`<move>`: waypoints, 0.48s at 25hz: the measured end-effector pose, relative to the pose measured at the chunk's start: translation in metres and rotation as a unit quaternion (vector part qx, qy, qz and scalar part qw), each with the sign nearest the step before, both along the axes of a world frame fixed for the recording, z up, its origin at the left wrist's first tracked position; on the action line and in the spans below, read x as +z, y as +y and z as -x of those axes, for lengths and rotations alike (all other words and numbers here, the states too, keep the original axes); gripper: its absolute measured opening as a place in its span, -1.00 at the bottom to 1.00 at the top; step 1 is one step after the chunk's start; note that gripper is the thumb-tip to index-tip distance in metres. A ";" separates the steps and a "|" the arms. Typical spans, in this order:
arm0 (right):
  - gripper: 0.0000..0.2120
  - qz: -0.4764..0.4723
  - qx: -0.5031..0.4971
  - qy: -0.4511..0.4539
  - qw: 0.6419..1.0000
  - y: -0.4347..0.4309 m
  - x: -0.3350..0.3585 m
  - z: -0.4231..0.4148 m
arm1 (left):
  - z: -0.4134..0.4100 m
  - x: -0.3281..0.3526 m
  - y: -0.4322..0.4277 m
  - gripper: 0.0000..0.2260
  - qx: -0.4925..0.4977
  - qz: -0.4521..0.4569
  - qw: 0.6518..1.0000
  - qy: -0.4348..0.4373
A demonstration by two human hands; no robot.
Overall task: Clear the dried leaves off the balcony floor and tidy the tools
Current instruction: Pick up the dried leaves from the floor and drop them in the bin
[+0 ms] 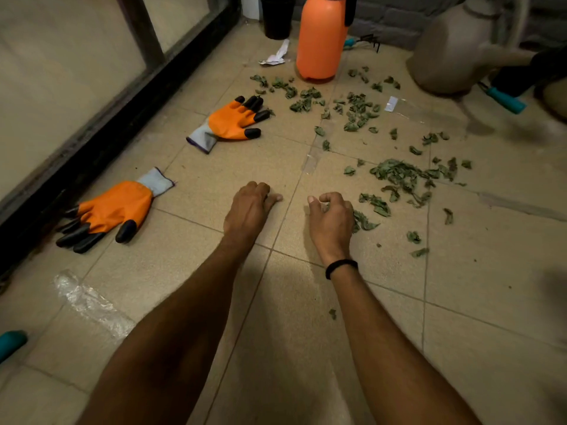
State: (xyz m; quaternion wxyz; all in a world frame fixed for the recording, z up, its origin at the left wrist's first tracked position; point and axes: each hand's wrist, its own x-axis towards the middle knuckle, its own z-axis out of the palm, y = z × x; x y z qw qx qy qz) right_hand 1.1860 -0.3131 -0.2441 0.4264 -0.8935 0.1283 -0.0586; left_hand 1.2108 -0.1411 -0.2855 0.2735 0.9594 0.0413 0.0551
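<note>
Beige speckled floor tiles (460, 317) are strewn, middle to far edge, with crumpled green dried leaves (399, 176). One clump is clutched in the curled right hand (331, 219); left hand (250, 210) is curled, contents hidden. Leaves likely brittle: to be raked together gently, not crushed. Orange black-tipped rubber gloves (113, 210) are laid along left edge.

floor (491, 332) | dried leaves (399, 174) scattered | near glove (116, 207) | far glove (231, 119) | orange sprayer (320, 41) upright

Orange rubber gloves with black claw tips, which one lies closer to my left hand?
The near glove, by the dark frame, grey cuff toward your left hand; the other glove lies farther off, beside the dried leaves.
</note>
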 end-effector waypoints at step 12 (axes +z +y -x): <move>-0.77 -0.359 -0.063 0.059 0.929 -0.043 0.009 0.023 | 0.037 0.001 -0.020 -0.80 0.147 0.100 0.982 -0.059</move>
